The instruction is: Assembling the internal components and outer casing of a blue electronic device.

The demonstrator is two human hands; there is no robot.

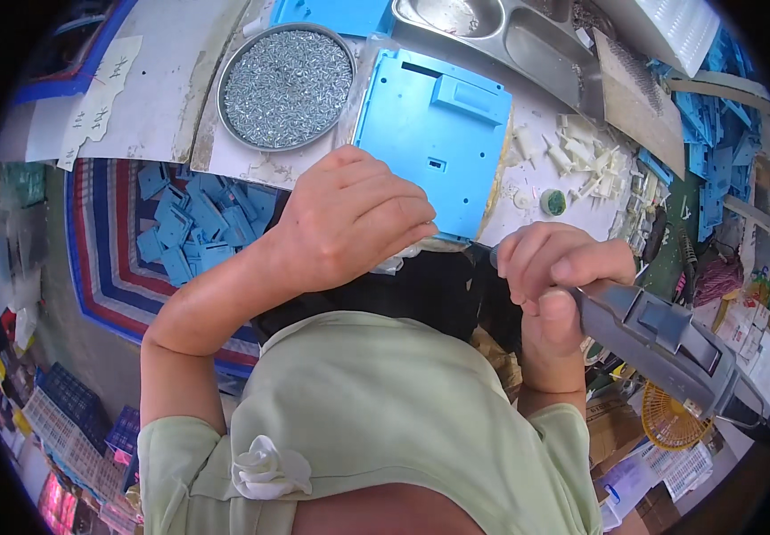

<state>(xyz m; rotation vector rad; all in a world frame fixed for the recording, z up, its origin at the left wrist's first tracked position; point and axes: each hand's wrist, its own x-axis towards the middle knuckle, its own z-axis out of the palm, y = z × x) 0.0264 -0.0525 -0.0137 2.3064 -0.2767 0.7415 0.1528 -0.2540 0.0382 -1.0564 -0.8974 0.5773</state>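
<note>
A light-blue plastic housing [403, 125] with small holes and a raised block lies flat on the bench before me. My left hand [354, 214] is closed over its lower left corner, knuckles up. Its fingertips point down at the near edge, and what they hold, if anything, is hidden. To the right, my right hand [559, 267] wraps round the front of a dark grey electric screwdriver [652, 334]. The tool's body slants back to the lower right, with its cord end farthest from the housing. Its tip points toward the housing's near right corner.
A round metal dish of screws [287, 89] stands left of the housing. Small white plastic parts [581, 156] and a green round piece [552, 202] lie to the right. A steel compartment tray [528, 45] sits behind. A striped bag [100, 241] of blue parts stands at left.
</note>
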